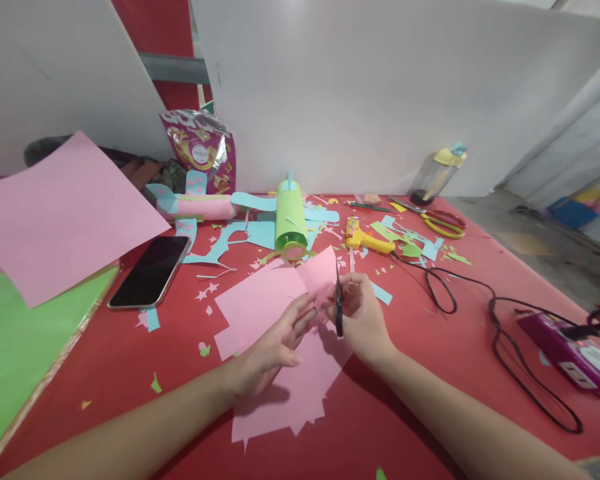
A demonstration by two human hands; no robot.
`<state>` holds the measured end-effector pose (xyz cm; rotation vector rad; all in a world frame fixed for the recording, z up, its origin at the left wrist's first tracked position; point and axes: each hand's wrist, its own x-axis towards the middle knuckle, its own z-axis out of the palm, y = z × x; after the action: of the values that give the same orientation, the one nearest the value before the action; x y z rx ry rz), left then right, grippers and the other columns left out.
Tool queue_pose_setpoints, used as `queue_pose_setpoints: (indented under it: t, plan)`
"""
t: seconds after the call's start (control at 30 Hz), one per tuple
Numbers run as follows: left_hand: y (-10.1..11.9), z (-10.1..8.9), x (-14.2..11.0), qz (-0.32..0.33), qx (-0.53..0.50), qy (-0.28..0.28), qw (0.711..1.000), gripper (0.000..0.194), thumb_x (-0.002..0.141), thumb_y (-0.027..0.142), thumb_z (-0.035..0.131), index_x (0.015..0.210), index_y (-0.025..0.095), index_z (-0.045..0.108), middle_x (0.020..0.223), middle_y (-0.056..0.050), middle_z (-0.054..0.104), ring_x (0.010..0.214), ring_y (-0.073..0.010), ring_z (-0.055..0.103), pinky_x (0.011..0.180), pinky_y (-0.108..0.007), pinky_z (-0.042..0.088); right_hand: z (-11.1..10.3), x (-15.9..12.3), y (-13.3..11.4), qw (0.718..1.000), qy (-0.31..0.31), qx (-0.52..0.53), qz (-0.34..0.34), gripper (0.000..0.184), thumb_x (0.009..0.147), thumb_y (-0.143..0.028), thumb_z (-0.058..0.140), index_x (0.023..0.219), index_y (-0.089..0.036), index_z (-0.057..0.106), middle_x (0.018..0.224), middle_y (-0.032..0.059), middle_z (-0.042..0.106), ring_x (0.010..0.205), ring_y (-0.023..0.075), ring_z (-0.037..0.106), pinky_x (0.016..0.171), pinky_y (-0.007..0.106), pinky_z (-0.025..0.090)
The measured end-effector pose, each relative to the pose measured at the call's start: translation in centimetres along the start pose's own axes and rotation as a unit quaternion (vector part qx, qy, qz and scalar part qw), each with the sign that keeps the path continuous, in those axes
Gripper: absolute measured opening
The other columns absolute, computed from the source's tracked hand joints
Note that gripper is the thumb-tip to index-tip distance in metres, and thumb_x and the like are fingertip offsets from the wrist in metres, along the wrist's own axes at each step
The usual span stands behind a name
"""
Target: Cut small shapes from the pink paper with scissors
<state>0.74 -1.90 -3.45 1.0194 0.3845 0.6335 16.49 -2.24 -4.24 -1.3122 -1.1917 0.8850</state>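
My right hand (361,317) is closed around a pair of dark-handled scissors (339,310), their blades pointing up and away. Beside the blades stands a small piece of pink paper (320,270), its lower end at my right fingertips. My left hand (275,343) has its fingers stretched toward that piece, thumb apart; whether the fingertips touch it is hard to tell. Under both hands lies a larger pink sheet (265,417) with jagged cut edges. Just beyond is a green paper-covered cylinder (291,217) with blue paper strips at its sides.
On the red table (155,433) are a phone (151,272), pink paper (65,213), a pink roll (205,207), and a snack bag (200,150). Rightward lie a yellow glue gun (367,240), scissors (445,223), a bottle (435,177), looping black cable (497,340) and a purple power strip (575,357). Paper scraps are scattered about.
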Motion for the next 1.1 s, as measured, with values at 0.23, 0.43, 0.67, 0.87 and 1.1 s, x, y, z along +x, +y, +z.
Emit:
queue_pose_setpoints:
  t: [0.23,0.43,0.67,0.87,1.1]
  plan:
    - [0.16,0.00,0.07,-0.008,0.018,0.015,1.000,0.074,0.054,0.021,0.048,0.124,0.022,0.024,0.137,-0.005,0.021,0.126,-0.0224,0.014,0.104,-0.042,0.005,0.08,-0.06,-0.21,1.000,-0.007,-0.015,-0.018,0.036,0.058,-0.002,0.050,0.085,-0.023,0.039,0.067,-0.0049,0.043,0.060,0.0111,0.048,0.058,0.026,0.041]
    - [-0.25,-0.14,-0.01,0.005,0.015,0.002,1.000,0.073,0.054,0.019,0.048,0.124,0.022,0.024,0.137,-0.005,0.021,0.125,-0.0226,0.017,0.104,-0.043,0.006,0.02,-0.10,-0.11,0.999,-0.008,-0.033,-0.016,0.035,0.059,-0.003,0.050,0.085,-0.023,0.039,0.068,-0.0045,0.042,0.062,0.0115,0.047,0.061,0.028,0.041]
    - [-0.38,-0.33,-0.17,0.018,0.033,-0.023,0.999,0.072,0.057,0.017,0.047,0.125,0.024,0.024,0.138,-0.001,0.019,0.126,-0.0212,0.016,0.104,-0.041,0.008,-0.05,-0.07,-0.09,0.997,0.001,-0.067,-0.024,0.033,0.059,-0.004,0.050,0.084,-0.023,0.040,0.068,-0.0042,0.042,0.061,0.0117,0.047,0.060,0.027,0.040]
    - [-0.39,-0.27,-0.22,0.013,0.038,-0.006,0.999,0.073,0.055,0.017,0.046,0.125,0.023,0.024,0.139,-0.002,0.016,0.126,-0.0225,0.016,0.104,-0.042,0.009,-0.02,-0.08,-0.31,0.996,0.011,-0.087,-0.010,0.032,0.059,-0.004,0.050,0.082,-0.023,0.040,0.065,-0.0052,0.042,0.057,0.0109,0.047,0.056,0.025,0.039]
    - [-0.14,-0.07,-0.16,0.014,0.006,0.033,0.999,0.070,0.053,0.019,0.046,0.120,0.021,0.026,0.130,-0.005,0.030,0.123,-0.0225,0.020,0.104,-0.040,0.008,0.00,0.16,-0.25,0.997,0.036,-0.034,0.051,0.034,0.057,-0.010,0.058,0.082,-0.025,0.040,0.067,-0.0053,0.046,0.059,0.0116,0.049,0.052,0.024,0.042]
